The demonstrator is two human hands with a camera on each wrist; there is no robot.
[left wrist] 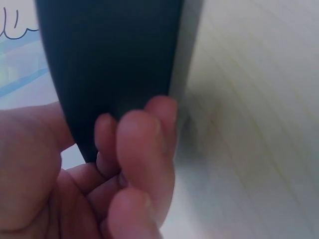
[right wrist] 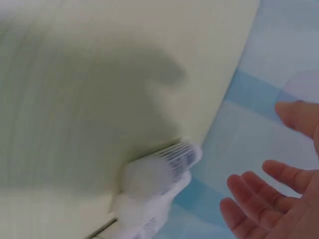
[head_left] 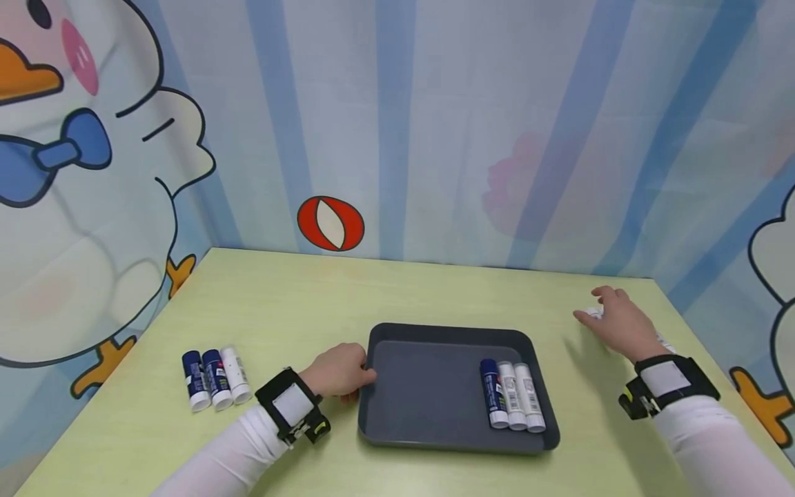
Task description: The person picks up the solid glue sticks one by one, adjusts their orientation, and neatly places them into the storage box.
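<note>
My left hand (head_left: 338, 371) grips the left rim of a dark grey tray (head_left: 422, 435); in the left wrist view its fingers (left wrist: 142, 159) curl under the tray's side (left wrist: 109, 55). Inside the tray, at the right, lie a blue glue stick (head_left: 493, 393) and two white glue sticks (head_left: 511, 397) side by side. Over the table's right side hovers my right hand (head_left: 621, 324), fingers spread and holding nothing. White glue sticks (right wrist: 159, 169) lie below it, mostly hidden by the hand in the head view; their number is unclear.
Left of the tray, two blue glue sticks (head_left: 208, 379) and a white glue stick (head_left: 234, 375) lie in a row on the pale yellow table (head_left: 298, 304). A cartoon-printed curtain (head_left: 435, 138) stands behind the table's far edge and along its sides.
</note>
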